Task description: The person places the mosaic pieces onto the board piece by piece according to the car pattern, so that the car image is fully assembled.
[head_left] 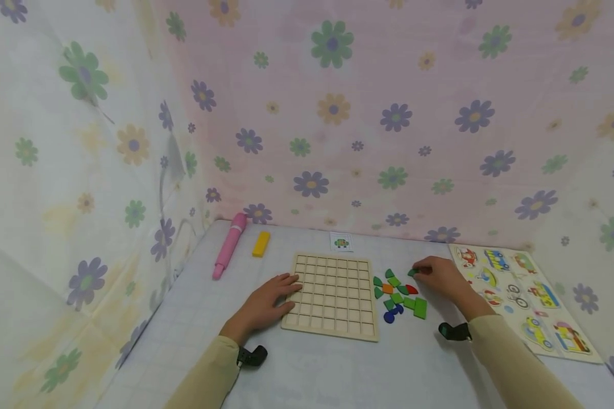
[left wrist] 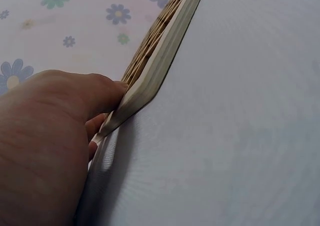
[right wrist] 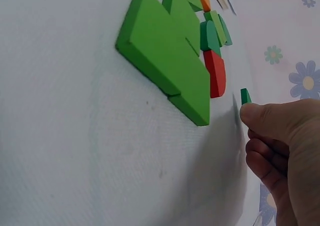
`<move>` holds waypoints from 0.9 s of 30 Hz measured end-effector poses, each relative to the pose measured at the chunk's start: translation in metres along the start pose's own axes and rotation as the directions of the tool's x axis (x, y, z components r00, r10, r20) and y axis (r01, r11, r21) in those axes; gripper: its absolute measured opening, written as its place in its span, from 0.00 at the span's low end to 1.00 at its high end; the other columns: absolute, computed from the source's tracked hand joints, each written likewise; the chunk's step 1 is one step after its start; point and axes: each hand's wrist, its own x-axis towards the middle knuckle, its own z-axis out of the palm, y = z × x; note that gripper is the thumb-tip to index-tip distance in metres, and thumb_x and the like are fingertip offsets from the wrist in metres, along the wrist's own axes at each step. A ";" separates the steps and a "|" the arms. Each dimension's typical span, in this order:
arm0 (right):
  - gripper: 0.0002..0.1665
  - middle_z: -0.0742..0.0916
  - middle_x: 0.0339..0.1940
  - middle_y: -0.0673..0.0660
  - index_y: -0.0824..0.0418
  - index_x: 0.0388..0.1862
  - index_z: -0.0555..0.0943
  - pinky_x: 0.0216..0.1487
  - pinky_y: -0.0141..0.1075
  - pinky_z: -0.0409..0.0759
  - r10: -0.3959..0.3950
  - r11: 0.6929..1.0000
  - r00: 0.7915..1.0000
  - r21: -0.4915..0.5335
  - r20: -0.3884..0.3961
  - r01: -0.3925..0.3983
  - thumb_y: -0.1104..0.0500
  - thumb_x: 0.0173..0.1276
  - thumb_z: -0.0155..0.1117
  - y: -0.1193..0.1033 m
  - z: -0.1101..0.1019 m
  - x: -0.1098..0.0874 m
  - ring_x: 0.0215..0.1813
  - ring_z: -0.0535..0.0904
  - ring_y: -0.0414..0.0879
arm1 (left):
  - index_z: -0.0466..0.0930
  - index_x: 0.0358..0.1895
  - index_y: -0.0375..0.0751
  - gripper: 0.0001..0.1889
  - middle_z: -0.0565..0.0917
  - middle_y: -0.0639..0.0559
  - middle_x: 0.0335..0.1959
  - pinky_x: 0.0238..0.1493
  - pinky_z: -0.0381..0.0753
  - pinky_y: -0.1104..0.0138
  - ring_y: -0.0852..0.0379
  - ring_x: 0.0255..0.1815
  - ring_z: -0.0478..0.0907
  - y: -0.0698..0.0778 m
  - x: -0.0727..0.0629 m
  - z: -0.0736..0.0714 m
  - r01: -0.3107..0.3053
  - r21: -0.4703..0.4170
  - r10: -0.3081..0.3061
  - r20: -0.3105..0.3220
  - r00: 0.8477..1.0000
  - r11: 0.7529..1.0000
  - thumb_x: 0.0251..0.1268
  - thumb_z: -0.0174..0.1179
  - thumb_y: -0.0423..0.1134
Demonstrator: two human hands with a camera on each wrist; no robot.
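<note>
At the left rim of the square wooden grid board (head_left: pixel 332 295), my left hand (head_left: pixel 263 304) lies with its fingers extended. The left wrist view shows the thumb (left wrist: pixel 107 91) touching the board's edge (left wrist: pixel 150 84). My right hand (head_left: pixel 440 278) pinches a small dark green piece (right wrist: pixel 245 96) between thumb and fingers, right of the loose pieces. Among those pieces are a red one (head_left: pixel 411 289), an orange square (head_left: pixel 387 288), blue ones (head_left: pixel 389 317), and several green ones, including a light green rectangle (head_left: pixel 420 308).
Behind the board lies a small picture card (head_left: pixel 341 242). A yellow block (head_left: pixel 261 244) and a pink cylindrical stick (head_left: pixel 230 245) lie at the back left. On the right is a picture puzzle board (head_left: pixel 522 301). Flower-patterned cloth (head_left: pixel 358 119) surrounds the table.
</note>
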 end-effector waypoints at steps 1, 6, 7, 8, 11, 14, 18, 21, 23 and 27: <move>0.15 0.90 0.50 0.62 0.67 0.57 0.90 0.58 0.59 0.84 -0.002 1.000 1.000 0.005 -0.011 0.002 0.63 0.74 0.73 0.000 -0.001 -0.001 0.49 0.83 0.57 | 0.76 0.79 0.50 0.27 0.67 0.55 0.85 0.82 0.60 0.42 0.46 0.87 0.56 0.001 0.000 0.000 -0.006 -0.003 0.006 -0.004 1.000 1.000 0.83 0.61 0.48; 0.14 0.89 0.51 0.63 0.67 0.56 0.90 0.58 0.60 0.84 -0.030 0.999 0.998 0.029 -0.049 0.032 0.65 0.75 0.71 -0.001 -0.002 -0.002 0.51 0.84 0.59 | 0.77 0.79 0.47 0.27 0.68 0.53 0.84 0.81 0.61 0.41 0.44 0.86 0.57 0.003 0.001 -0.001 -0.019 -0.003 0.019 -0.014 1.000 1.000 0.83 0.61 0.47; 0.14 0.89 0.51 0.63 0.67 0.56 0.89 0.58 0.60 0.84 -0.033 0.999 0.998 0.035 -0.051 0.035 0.65 0.75 0.71 -0.001 -0.001 -0.002 0.51 0.84 0.59 | 0.77 0.79 0.47 0.27 0.68 0.53 0.84 0.82 0.60 0.42 0.44 0.87 0.57 0.003 0.001 -0.001 -0.016 0.001 0.016 -0.011 1.000 1.000 0.83 0.61 0.47; 0.14 0.89 0.52 0.63 0.67 0.56 0.89 0.58 0.59 0.85 -0.031 0.999 0.998 0.040 -0.051 0.033 0.65 0.75 0.71 -0.001 -0.001 -0.002 0.51 0.84 0.58 | 0.77 0.79 0.48 0.27 0.67 0.53 0.84 0.82 0.60 0.42 0.45 0.87 0.57 0.003 0.001 -0.001 -0.013 0.002 0.013 -0.009 1.000 1.000 0.83 0.61 0.47; 0.14 0.89 0.52 0.62 0.66 0.57 0.89 0.57 0.59 0.85 -0.034 0.998 0.998 0.048 -0.057 0.037 0.64 0.75 0.72 -0.001 0.000 -0.004 0.51 0.83 0.58 | 0.76 0.79 0.48 0.27 0.67 0.54 0.85 0.82 0.60 0.43 0.46 0.87 0.56 0.002 0.001 -0.001 -0.005 0.009 0.005 -0.003 1.000 1.000 0.83 0.62 0.48; 0.14 0.89 0.52 0.61 0.64 0.57 0.90 0.57 0.59 0.86 -0.045 0.998 0.996 0.047 -0.077 0.049 0.63 0.76 0.72 -0.003 0.000 -0.006 0.52 0.84 0.57 | 0.76 0.80 0.49 0.27 0.67 0.54 0.85 0.82 0.60 0.43 0.46 0.87 0.56 0.001 0.000 -0.001 -0.007 0.016 0.007 -0.003 1.000 1.000 0.83 0.62 0.48; 0.13 0.89 0.51 0.60 0.64 0.56 0.90 0.56 0.59 0.86 -0.079 0.995 0.992 0.056 -0.100 0.085 0.63 0.75 0.74 -0.010 0.001 -0.007 0.51 0.84 0.57 | 0.76 0.80 0.50 0.27 0.67 0.55 0.85 0.82 0.61 0.43 0.46 0.87 0.57 0.001 0.000 -0.001 0.001 0.023 -0.001 -0.006 1.000 1.000 0.83 0.62 0.48; 0.13 0.89 0.51 0.59 0.63 0.56 0.90 0.56 0.58 0.86 -0.094 0.994 0.990 0.052 -0.103 0.100 0.62 0.75 0.74 -0.016 0.004 -0.008 0.51 0.85 0.57 | 0.77 0.79 0.49 0.27 0.67 0.55 0.84 0.82 0.61 0.42 0.45 0.87 0.57 0.001 -0.001 -0.001 0.007 0.012 -0.007 -0.011 1.000 1.000 0.83 0.62 0.49; 0.13 0.90 0.52 0.58 0.63 0.56 0.90 0.57 0.58 0.86 -0.093 0.994 0.990 0.041 -0.105 0.098 0.62 0.75 0.74 -0.020 0.006 -0.008 0.51 0.85 0.56 | 0.77 0.79 0.49 0.27 0.68 0.54 0.84 0.81 0.61 0.41 0.44 0.86 0.57 0.002 -0.001 -0.001 0.004 0.003 -0.003 -0.016 1.000 1.000 0.83 0.61 0.49; 0.14 0.90 0.52 0.58 0.63 0.57 0.90 0.57 0.58 0.86 -0.111 0.993 0.988 0.034 -0.111 0.116 0.62 0.75 0.74 -0.031 0.007 -0.008 0.51 0.85 0.57 | 0.77 0.79 0.49 0.26 0.68 0.55 0.84 0.82 0.60 0.42 0.45 0.87 0.57 0.003 0.000 0.000 0.006 0.000 -0.006 -0.017 1.000 1.000 0.83 0.61 0.48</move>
